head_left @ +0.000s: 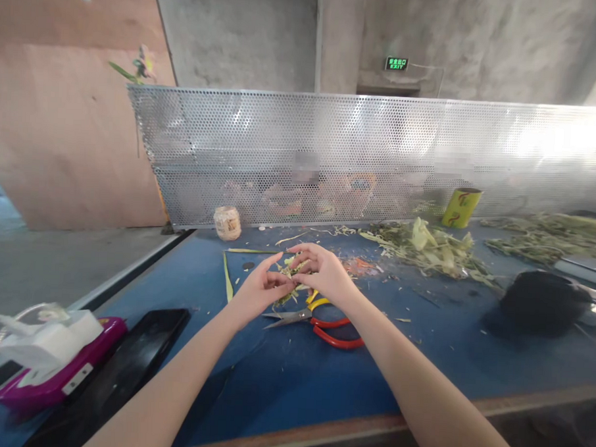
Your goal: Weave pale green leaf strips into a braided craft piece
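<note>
My left hand (260,286) and my right hand (324,272) meet above the blue table, thumbs close together and fingers curled. Whatever is pinched between them is too small to make out. Under and behind the fingertips lies a small heap of green plant scraps (287,270). Just below the hands lies a pair of scissors (341,343) with red handles, blades pointing left. A yellow handle (319,303) shows beside it, partly hidden by my right hand. Left of my hands are a narrow green leaf strip (228,278) and another strip (247,251) lying crosswise.
A twine roll (227,223) stands by the perforated metal screen (262,143). Dried husks (430,249) and a yellow can (461,207) are at back right. A black object (544,303) lies right. A phone (129,354) and purple power strip (92,363) lie left.
</note>
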The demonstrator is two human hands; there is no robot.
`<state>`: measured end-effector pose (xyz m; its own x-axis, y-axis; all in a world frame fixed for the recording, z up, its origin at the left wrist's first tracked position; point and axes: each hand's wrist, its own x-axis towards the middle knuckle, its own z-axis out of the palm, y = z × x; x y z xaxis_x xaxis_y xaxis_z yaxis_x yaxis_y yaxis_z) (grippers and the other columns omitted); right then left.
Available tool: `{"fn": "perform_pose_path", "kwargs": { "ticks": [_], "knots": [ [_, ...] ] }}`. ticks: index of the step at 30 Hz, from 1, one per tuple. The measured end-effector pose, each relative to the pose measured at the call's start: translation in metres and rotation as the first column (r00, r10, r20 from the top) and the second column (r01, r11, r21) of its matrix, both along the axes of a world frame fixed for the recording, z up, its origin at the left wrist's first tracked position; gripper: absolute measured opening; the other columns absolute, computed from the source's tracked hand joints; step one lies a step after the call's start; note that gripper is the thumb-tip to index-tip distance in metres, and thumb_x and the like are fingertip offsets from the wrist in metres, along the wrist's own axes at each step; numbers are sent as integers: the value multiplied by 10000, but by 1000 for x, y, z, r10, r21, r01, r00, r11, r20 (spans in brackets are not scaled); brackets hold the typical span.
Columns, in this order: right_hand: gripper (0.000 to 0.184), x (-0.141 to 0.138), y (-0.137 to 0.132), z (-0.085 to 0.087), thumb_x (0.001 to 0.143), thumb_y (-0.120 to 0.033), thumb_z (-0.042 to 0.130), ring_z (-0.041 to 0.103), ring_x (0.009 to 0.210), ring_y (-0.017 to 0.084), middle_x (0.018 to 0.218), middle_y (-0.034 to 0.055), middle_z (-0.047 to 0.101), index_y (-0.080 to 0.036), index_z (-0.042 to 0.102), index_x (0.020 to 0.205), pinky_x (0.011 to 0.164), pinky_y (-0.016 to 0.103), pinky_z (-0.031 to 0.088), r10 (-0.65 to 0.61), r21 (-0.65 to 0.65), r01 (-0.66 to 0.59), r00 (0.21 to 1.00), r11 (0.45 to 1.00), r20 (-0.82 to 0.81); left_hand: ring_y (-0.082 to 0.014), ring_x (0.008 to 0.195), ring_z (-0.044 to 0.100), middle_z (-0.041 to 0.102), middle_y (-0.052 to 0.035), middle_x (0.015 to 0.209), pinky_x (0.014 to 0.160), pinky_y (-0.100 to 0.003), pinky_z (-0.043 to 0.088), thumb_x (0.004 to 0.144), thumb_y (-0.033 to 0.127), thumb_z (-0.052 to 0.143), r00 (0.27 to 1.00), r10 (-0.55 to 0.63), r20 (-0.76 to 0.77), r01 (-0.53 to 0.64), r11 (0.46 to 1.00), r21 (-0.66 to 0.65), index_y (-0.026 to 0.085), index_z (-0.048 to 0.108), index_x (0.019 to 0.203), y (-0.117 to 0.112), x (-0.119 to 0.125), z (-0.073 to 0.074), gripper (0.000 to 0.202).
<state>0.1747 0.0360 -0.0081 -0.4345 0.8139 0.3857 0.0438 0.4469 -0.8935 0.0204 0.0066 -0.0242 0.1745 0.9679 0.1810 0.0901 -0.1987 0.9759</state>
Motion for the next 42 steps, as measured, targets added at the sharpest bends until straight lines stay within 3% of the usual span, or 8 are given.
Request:
{"fn": "perform_pose_path", "kwargs": {
  "ticks": [4, 8, 15, 21, 29, 37, 42],
  "knots": [
    [468, -1, 1, -4, 607, -67, 524, 523, 577, 81, 843, 11, 554, -206, 477, 1051, 385, 157, 417, -37, 60, 37, 999, 998, 3, -117, 697, 553, 615, 6, 703, 716, -288, 402, 642, 259, 669, 998, 30, 58, -31, 999, 13, 116, 282, 1261, -1, 1, 1, 744],
    [470, -2, 3, -7, 622, -55, 513, 520, 594, 64, 841, -5, 560, -223, 482, 1059, 560, 198, 466, -86, 163, 87, 996, 983, -13, -106, 662, 548, 623, 7, 693, 656, -256, 398, 629, 228, 673, 992, 72, 101, -73, 997, 8, 120, 335, 1221, -2, 4, 4, 690],
    [501, -4, 1, -8, 665, -71, 495, 513, 613, 64, 892, 3, 547, -248, 418, 1127, 599, 214, 476, -35, 198, 48, 997, 979, -69, -112, 640, 559, 656, -40, 732, 590, -240, 372, 661, 212, 636, 970, 151, 189, -128, 983, -132, 110, 327, 1266, -5, 6, 10, 687],
    [505, -5, 0, -7, 682, -81, 492, 524, 627, 73, 928, 9, 552, -252, 392, 1147, 627, 237, 487, -11, 212, 31, 996, 977, -92, -59, 532, 508, 646, -27, 739, 541, -218, 359, 651, 200, 669, 956, 133, 261, -70, 969, -238, 137, 325, 1287, -5, 3, 10, 726],
    [516, -4, -3, -5, 692, -71, 488, 506, 626, 77, 962, 15, 566, -255, 386, 1163, 616, 243, 461, -30, 276, 40, 999, 960, -40, -119, 624, 556, 637, -35, 709, 531, -248, 364, 587, 151, 720, 952, 86, 295, -17, 973, -229, 128, 242, 1329, -6, 3, 10, 883],
    [497, -4, -5, -3, 705, -66, 473, 514, 652, 82, 971, 20, 559, -252, 390, 1157, 633, 249, 475, 12, 266, -2, 999, 964, -36, -74, 560, 511, 595, 1, 687, 503, -222, 380, 638, 137, 676, 939, -4, 343, 114, 947, -302, 124, 332, 1270, -4, 0, 10, 720],
    [488, -5, -7, -3, 712, -62, 471, 517, 671, 85, 981, 22, 561, -255, 393, 1153, 642, 251, 485, 58, 259, -41, 997, 965, -59, -59, 536, 509, 585, 11, 678, 500, -203, 399, 645, 153, 679, 939, 18, 345, 109, 932, -345, 120, 354, 1239, -4, 0, 10, 678]
  ]
}}
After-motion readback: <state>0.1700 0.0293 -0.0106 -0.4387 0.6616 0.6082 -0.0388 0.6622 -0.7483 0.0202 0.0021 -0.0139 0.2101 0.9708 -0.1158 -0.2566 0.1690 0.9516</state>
